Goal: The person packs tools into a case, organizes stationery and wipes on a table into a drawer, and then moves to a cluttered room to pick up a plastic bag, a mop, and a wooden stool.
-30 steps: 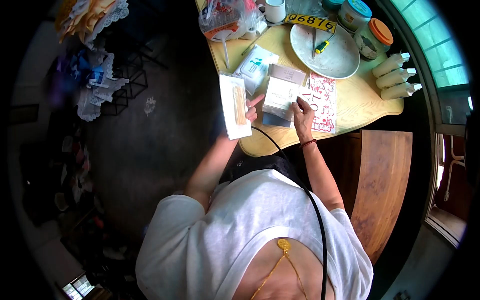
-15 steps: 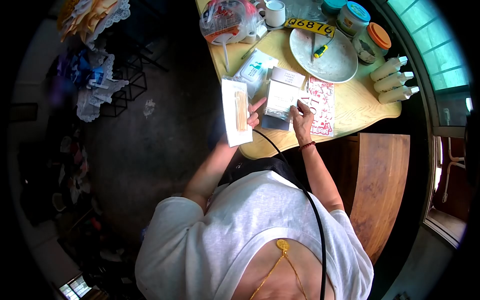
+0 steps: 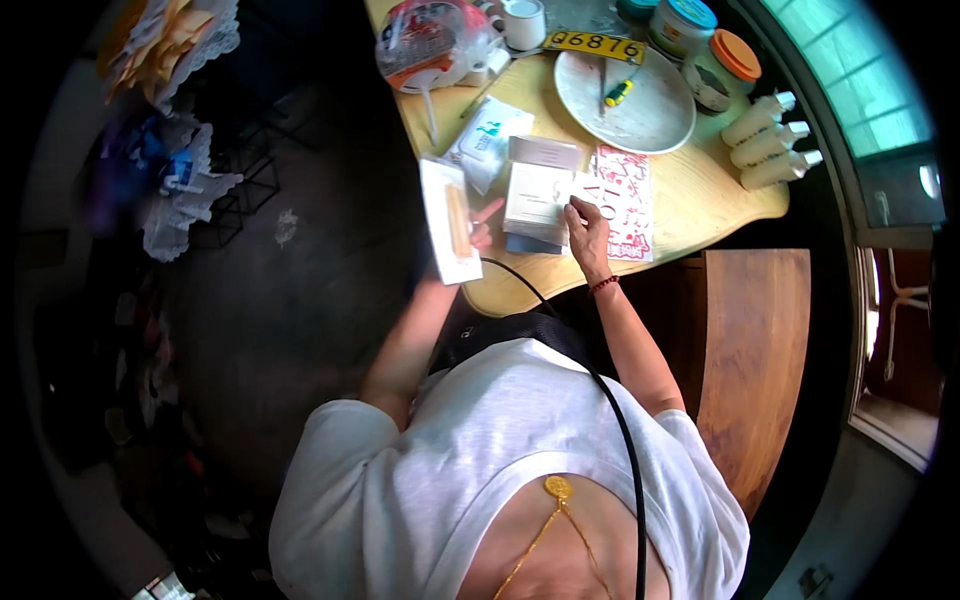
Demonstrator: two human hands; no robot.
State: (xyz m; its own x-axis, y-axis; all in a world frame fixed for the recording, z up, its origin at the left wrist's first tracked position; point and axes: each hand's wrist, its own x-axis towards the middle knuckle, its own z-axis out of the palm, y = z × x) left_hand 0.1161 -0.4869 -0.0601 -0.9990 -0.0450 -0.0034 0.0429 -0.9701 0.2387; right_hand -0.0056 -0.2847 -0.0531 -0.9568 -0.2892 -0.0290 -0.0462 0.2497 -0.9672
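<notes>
My left hand (image 3: pixel 482 236) grips a flat white pack (image 3: pixel 452 222) with a bundle of thin, wood-coloured sticks on its face. Its index finger stretches out to the right, and the other fingers are partly behind the pack. Beside it on the table lies a white printed card box (image 3: pixel 537 195) with its grey flap (image 3: pixel 545 152) folded back. My right hand (image 3: pixel 589 235) has its thumb and fingertips drawn together at the right edge of this box. A dark blue flat piece (image 3: pixel 532 244) shows under the box. A red-and-white printed sheet (image 3: pixel 630 205) lies to the right.
Behind my hands are a white soft packet (image 3: pixel 489 143), a large plate (image 3: pixel 625 130) with a yellow-green screwdriver (image 3: pixel 619 93), and a yellow number plate (image 3: pixel 594 46). Jars, a plastic bag (image 3: pixel 432 45) and three bottles (image 3: pixel 780 170) stand around. A black cable (image 3: pixel 600 375) runs down my front.
The whole view has shifted, so the table appears slightly further left and up. My left hand still holds the stick pack, and my right hand stays at the card box's right edge.
</notes>
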